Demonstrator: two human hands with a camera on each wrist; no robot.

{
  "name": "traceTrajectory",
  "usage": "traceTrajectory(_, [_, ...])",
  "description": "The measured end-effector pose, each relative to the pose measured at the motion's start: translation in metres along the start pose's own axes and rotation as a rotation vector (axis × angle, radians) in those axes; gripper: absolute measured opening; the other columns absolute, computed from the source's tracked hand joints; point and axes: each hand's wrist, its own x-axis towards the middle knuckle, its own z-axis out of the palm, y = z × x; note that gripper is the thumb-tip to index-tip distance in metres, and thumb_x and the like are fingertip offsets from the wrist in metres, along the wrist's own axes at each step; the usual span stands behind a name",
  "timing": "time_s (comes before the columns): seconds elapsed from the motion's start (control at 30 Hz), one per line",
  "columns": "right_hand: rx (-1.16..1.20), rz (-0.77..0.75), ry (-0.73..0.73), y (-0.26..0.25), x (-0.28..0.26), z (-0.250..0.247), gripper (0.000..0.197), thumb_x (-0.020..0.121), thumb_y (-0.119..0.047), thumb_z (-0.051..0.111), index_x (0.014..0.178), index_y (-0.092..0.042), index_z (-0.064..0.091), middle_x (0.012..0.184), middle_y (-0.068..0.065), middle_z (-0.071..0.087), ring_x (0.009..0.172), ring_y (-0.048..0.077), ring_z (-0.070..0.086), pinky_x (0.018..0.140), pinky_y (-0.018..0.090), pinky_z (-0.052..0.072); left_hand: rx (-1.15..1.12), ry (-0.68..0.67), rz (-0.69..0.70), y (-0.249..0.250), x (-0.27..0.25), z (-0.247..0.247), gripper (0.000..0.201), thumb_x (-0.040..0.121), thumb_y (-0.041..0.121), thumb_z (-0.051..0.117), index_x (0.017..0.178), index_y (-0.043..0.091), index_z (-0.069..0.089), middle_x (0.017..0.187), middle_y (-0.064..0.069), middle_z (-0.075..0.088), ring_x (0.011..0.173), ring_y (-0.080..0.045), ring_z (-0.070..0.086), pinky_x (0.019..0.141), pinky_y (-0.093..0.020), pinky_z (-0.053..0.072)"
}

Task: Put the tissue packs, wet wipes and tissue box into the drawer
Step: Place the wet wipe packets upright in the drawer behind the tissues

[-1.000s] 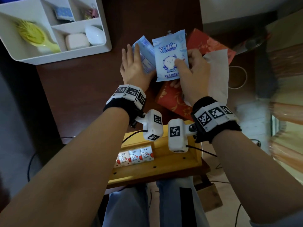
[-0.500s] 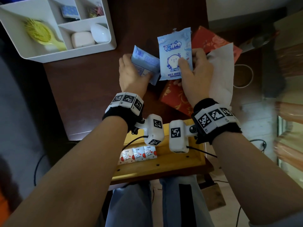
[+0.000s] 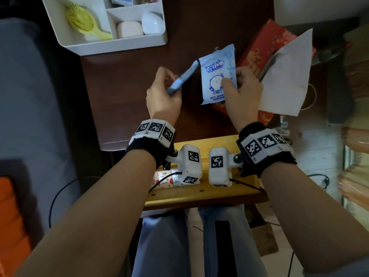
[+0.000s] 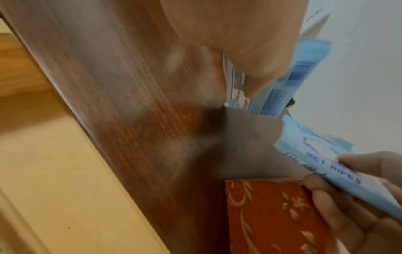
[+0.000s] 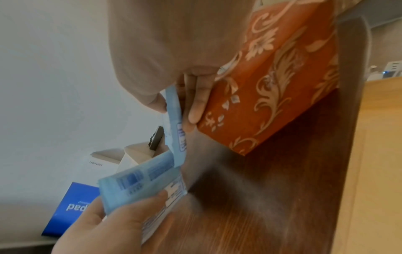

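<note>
Fingers of the right hand (image 3: 242, 92) are curled round the lower edge of a wet wipes pack (image 3: 217, 76), thumb on its printed face and the rest behind, holding it upright above the desk (image 3: 123, 92). Fingers of the left hand (image 3: 162, 96) pinch a second wet wipes pack (image 3: 183, 78) by one end, tilted so only its thin edge faces the head camera; the right wrist view shows its label side (image 5: 141, 182) turned down toward the wood. The two packs are near each other, and whether they touch cannot be told. Taking one pack in each hand probably lets both go down in a single trip.

Just behind the right hand, the red tissue box (image 3: 257, 50) sits on the desk with a white tissue (image 3: 287, 76) sticking out of it, not yet moved. Below the wrists, the wooden drawer (image 3: 199, 196) stands pulled open at the desk's near edge, with small tissue packs (image 3: 165, 177) already lined up in its left part, partly hidden by the left wrist camera. Room appears left on the right side.

A white organizer tray (image 3: 119, 47) holding a yellow hairbrush (image 3: 83, 23) rests at the far left of the desk.
</note>
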Motion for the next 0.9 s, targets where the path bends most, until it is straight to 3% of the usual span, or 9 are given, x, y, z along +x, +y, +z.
traceTrajectory(0.13, [0.001, -0.015, -0.035, 0.0, -0.016, 0.012, 0.024, 0.082, -0.024, 0.056, 0.096, -0.005, 0.057, 0.089, 0.007, 0.07, 0.076, 0.019, 0.069, 0.061, 0.043, 0.059, 0.167, -0.033, 0.045, -0.023, -0.012, -0.012, 0.036, 0.065, -0.011, 0.045, 0.09, 0.011, 0.058, 0.109, -0.004, 0.061, 0.106, -0.024, 0.054, 0.074, -0.031, 0.043])
traceTrajectory(0.23, [-0.017, -0.034, -0.066, -0.001, -0.023, 0.02, 0.024, 0.082, -0.023, 0.055, 0.096, -0.004, 0.056, 0.086, 0.005, 0.069, 0.074, 0.018, 0.07, 0.059, 0.046, 0.059, 0.208, -0.164, 0.057, -0.049, -0.018, -0.016, 0.035, 0.067, -0.014, 0.051, 0.091, 0.009, 0.061, 0.135, -0.006, 0.045, 0.127, -0.025, 0.041, 0.084, -0.025, 0.04])
traceTrajectory(0.33, [-0.019, -0.039, -0.088, -0.001, -0.027, 0.024, 0.022, 0.083, -0.022, 0.055, 0.096, -0.004, 0.055, 0.084, 0.003, 0.068, 0.071, 0.017, 0.07, 0.057, 0.047, 0.059, 0.204, -0.262, 0.027, -0.062, -0.023, -0.021, 0.037, 0.067, -0.01, 0.06, 0.097, 0.011, 0.062, 0.145, -0.007, 0.033, 0.136, -0.024, 0.031, 0.088, -0.022, 0.038])
traceTrajectory(0.47, [-0.032, -0.028, -0.116, -0.002, -0.028, 0.026, 0.025, 0.081, -0.026, 0.054, 0.095, -0.005, 0.056, 0.085, 0.007, 0.07, 0.071, 0.02, 0.07, 0.058, 0.049, 0.058, 0.095, -0.179, -0.071, -0.055, -0.022, -0.024, 0.047, 0.069, 0.006, 0.069, 0.113, 0.011, 0.054, 0.143, -0.007, 0.033, 0.132, -0.019, 0.037, 0.092, -0.021, 0.038])
traceTrajectory(0.57, [-0.046, -0.036, -0.123, -0.001, -0.027, 0.026, 0.025, 0.081, -0.025, 0.054, 0.095, -0.004, 0.056, 0.085, 0.008, 0.07, 0.071, 0.02, 0.07, 0.057, 0.048, 0.058, 0.131, -0.081, -0.13, -0.048, -0.015, -0.019, 0.065, 0.07, 0.025, 0.075, 0.124, 0.009, 0.042, 0.132, -0.008, 0.044, 0.122, -0.023, 0.043, 0.093, -0.035, 0.044])
traceTrajectory(0.67, [-0.05, -0.05, -0.14, 0.002, -0.025, 0.025, 0.022, 0.082, -0.022, 0.055, 0.095, -0.004, 0.056, 0.085, 0.008, 0.07, 0.069, 0.02, 0.07, 0.054, 0.047, 0.058, 0.192, -0.055, -0.206, -0.046, -0.006, -0.011, 0.076, 0.069, 0.034, 0.077, 0.13, 0.008, 0.037, 0.13, -0.008, 0.048, 0.122, -0.025, 0.044, 0.096, -0.04, 0.043])
traceTrajectory(0.77, [-0.061, -0.08, -0.158, 0.004, -0.026, 0.023, 0.02, 0.084, -0.02, 0.055, 0.095, -0.003, 0.055, 0.086, 0.009, 0.069, 0.071, 0.021, 0.07, 0.054, 0.047, 0.058, 0.212, -0.077, -0.257, -0.046, 0.0, -0.005, 0.072, 0.072, 0.031, 0.076, 0.129, 0.008, 0.039, 0.129, -0.009, 0.053, 0.12, -0.027, 0.047, 0.098, -0.041, 0.044])
traceTrajectory(0.9, [-0.075, -0.124, -0.165, 0.004, -0.027, 0.022, 0.02, 0.085, -0.019, 0.055, 0.096, -0.002, 0.055, 0.084, 0.008, 0.067, 0.072, 0.022, 0.07, 0.056, 0.048, 0.057, 0.162, -0.181, -0.255, -0.043, -0.003, -0.004, 0.049, 0.078, 0.024, 0.071, 0.116, 0.006, 0.046, 0.12, -0.01, 0.061, 0.11, -0.027, 0.058, 0.091, -0.038, 0.049])
